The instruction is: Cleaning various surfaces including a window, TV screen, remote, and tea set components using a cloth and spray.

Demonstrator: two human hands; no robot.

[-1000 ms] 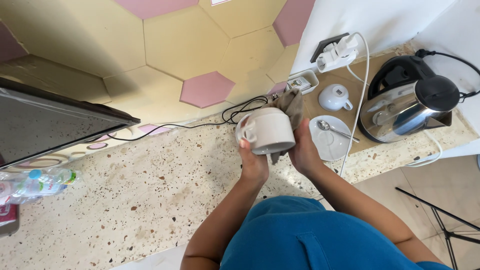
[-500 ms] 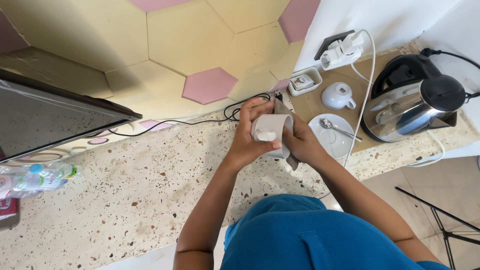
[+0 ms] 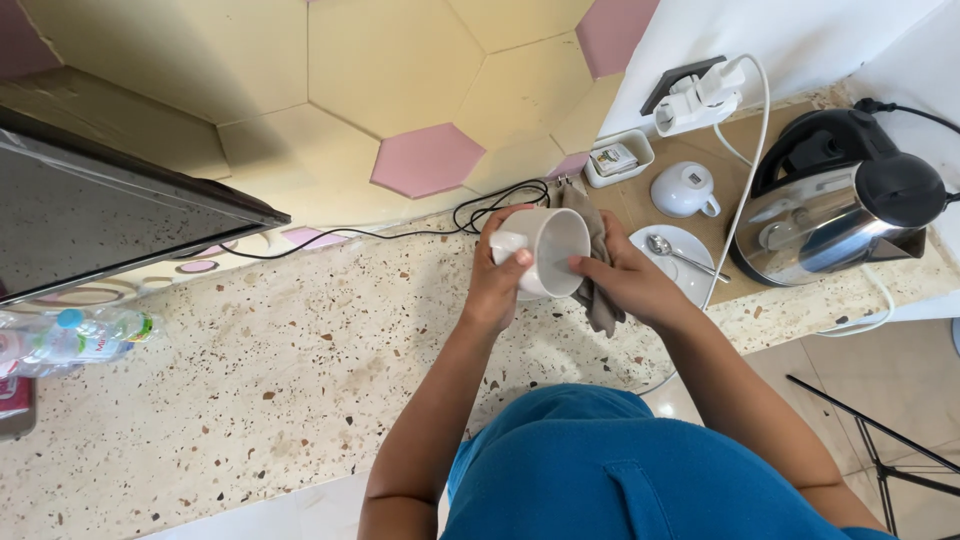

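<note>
I hold the mug [image 3: 548, 252] above the counter [image 3: 250, 380], near its back edge. My left hand [image 3: 497, 285] grips its handle side, fingers closed. My right hand [image 3: 625, 285] presses a grey cloth [image 3: 598, 300] against the mug, fingers clamped. Saucer [image 3: 690, 270], spoon [image 3: 675, 252] and kettle [image 3: 830, 215] sit to the right.

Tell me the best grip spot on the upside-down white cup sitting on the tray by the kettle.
Probably the handle of the upside-down cup: it sticks out toward the lower right, facing the saucer, with open tray around it. Come from that side, above the saucer. The kettle crowds the right, so a grip across the round body would likely be tighter.
</note>
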